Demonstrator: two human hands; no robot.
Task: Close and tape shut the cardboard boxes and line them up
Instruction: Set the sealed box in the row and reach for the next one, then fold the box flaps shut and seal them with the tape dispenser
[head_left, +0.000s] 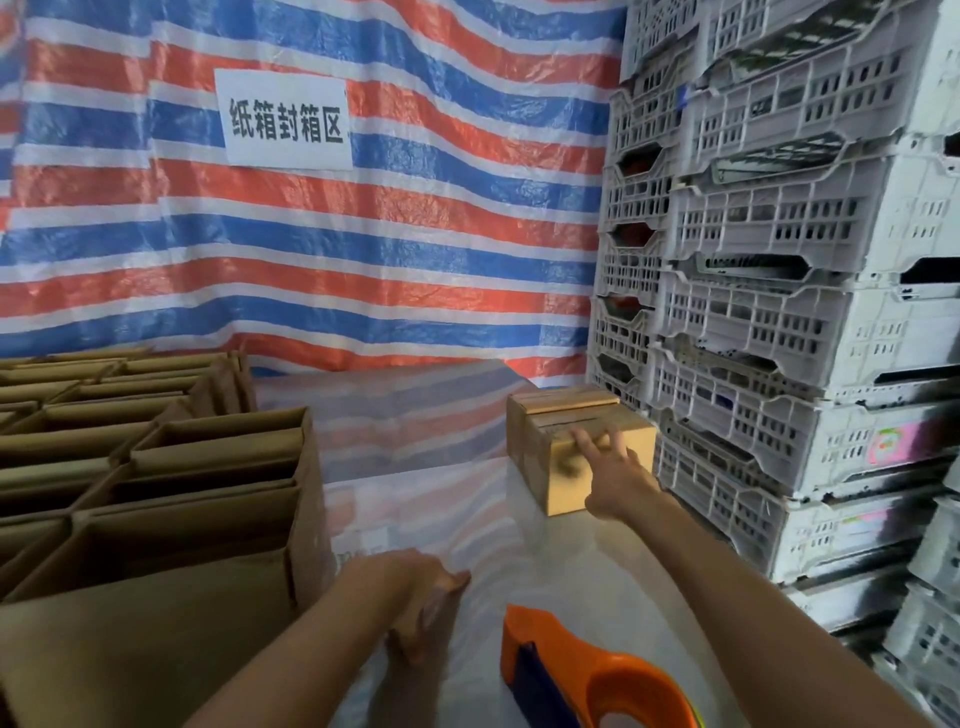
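A small closed cardboard box (563, 478) stands on the sheet-covered table at the right, with another closed box (563, 402) right behind it. My right hand (613, 467) reaches out with straight fingers touching the top of the near box. My left hand (426, 597) rests low on the white sheet, fingers loosely curled and holding nothing. An orange tape dispenser (592, 675) lies on the table near the bottom edge, between my arms. Several open cardboard boxes (171, 499) stand packed together at the left.
A tall stack of white plastic crates (789, 312) rises just right of the closed boxes. A red, white and blue striped tarp (415, 234) with a paper sign (285, 122) hangs behind. The table (415, 436) is covered with a pale sheet.
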